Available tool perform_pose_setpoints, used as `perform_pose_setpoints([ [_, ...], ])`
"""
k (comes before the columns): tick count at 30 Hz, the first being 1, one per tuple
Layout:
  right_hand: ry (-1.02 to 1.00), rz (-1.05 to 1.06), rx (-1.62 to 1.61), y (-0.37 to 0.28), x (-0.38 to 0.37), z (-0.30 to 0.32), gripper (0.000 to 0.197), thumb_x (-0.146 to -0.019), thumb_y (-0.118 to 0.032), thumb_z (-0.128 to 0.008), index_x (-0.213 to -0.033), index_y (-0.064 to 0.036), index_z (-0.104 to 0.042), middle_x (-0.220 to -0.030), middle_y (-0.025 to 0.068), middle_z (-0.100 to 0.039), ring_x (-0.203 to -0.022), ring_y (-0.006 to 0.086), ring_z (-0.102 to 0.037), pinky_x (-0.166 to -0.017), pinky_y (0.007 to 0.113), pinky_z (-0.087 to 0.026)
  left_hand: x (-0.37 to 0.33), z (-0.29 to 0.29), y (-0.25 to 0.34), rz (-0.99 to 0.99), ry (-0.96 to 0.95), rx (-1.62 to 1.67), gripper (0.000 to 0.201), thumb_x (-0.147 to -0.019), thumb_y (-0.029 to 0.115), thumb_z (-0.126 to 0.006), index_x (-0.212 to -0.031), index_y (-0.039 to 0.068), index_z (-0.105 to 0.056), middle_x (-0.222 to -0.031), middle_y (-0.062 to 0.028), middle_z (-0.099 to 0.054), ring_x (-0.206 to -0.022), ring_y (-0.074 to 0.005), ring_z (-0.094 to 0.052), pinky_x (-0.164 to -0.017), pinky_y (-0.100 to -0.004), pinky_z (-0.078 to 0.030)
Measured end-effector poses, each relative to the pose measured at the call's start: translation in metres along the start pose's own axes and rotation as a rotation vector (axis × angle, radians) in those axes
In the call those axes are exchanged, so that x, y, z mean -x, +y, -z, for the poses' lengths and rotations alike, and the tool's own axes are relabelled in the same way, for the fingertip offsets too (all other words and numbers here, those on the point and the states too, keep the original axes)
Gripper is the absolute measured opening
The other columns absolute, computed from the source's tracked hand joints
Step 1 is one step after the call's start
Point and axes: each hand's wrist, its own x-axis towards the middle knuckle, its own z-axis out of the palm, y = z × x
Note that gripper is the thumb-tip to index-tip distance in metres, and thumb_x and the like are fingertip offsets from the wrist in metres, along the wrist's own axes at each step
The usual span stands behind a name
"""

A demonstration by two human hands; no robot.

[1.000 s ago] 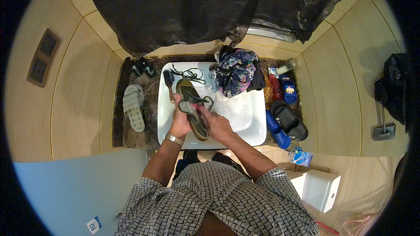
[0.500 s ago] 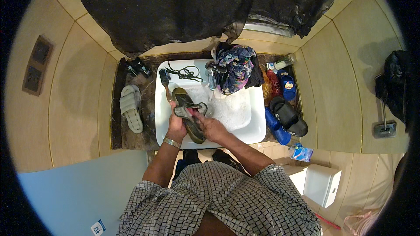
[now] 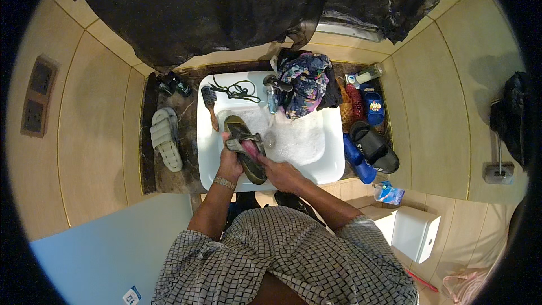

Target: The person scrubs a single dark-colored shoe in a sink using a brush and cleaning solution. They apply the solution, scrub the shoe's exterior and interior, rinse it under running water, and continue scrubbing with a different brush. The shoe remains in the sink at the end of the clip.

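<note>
Over the near left part of the white sink [image 3: 201,155] I hold a sandal [image 3: 240,127] with a dark olive sole and grey straps; reddish lining shows at its strap. My left hand [image 3: 230,164] grips its left edge. My right hand [image 3: 282,176] has its fingers closed at the strap on the right side, fingertips partly hidden. Below the tap [image 3: 276,83], foamy water [image 3: 299,141] fills the basin. A brush [image 3: 210,101] with dark bristles and a wooden handle lies on the sink's left rim, beside a dark lace [image 3: 237,89].
Dark floral cloth [image 3: 307,82] heaps behind the tap. A pale slipper [image 3: 166,138] stands on the dark counter at left. Black slide [image 3: 372,147], blue slipper [image 3: 358,158] and bottles [image 3: 355,101] crowd the right side. A white bin-like box [image 3: 415,234] stands lower right.
My right hand has shifted slightly down and right, from over the strap to the sandal's right side. The strap, earlier raised in a loop, now lies lower with more reddish lining showing.
</note>
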Motion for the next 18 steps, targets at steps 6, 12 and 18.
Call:
perform_pose_setpoints([
  [6, 0.053, -0.010, 0.125, 0.023, -0.009, -0.009, 0.053, -0.101, -0.019, -0.053, -0.152, -0.0179, -0.041, -0.087, 0.0284, -0.070, -0.070, 0.0437, -0.070, -0.063, 0.055, -0.058, -0.011, 0.010, -0.019, 0.043, -0.069, 0.072, 0.070, -0.098, 0.068, -0.052, -0.136, 0.010, -0.057, -0.123, -0.0135, -0.068, -0.113, -0.0315, -0.066, -0.101, -0.0493, -0.054],
  [12, 0.120, -0.056, 0.253, 0.041, -0.060, -0.021, 0.069, -0.097, -0.022, -0.060, -0.159, -0.0304, -0.031, -0.093, 0.0239, -0.073, -0.080, 0.0435, -0.072, -0.071, 0.056, -0.058, -0.030, 0.013, -0.017, 0.148, -0.035, 0.020, 0.059, -0.105, 0.060, -0.044, -0.131, 0.010, -0.060, -0.123, -0.0112, -0.068, -0.114, -0.0294, -0.065, -0.106, -0.0465, -0.051],
  [18, 0.117, -0.131, 0.216, 0.071, -0.075, -0.027, 0.071, -0.095, -0.021, -0.061, -0.158, -0.0273, -0.031, -0.097, 0.0251, -0.073, -0.086, 0.0430, -0.072, -0.075, 0.056, -0.057, -0.029, 0.028, -0.062, 0.154, 0.080, 0.035, 0.050, -0.110, 0.049, -0.039, -0.138, 0.011, -0.057, -0.129, -0.0087, -0.066, -0.119, -0.0274, -0.063, -0.107, -0.0439, -0.050],
])
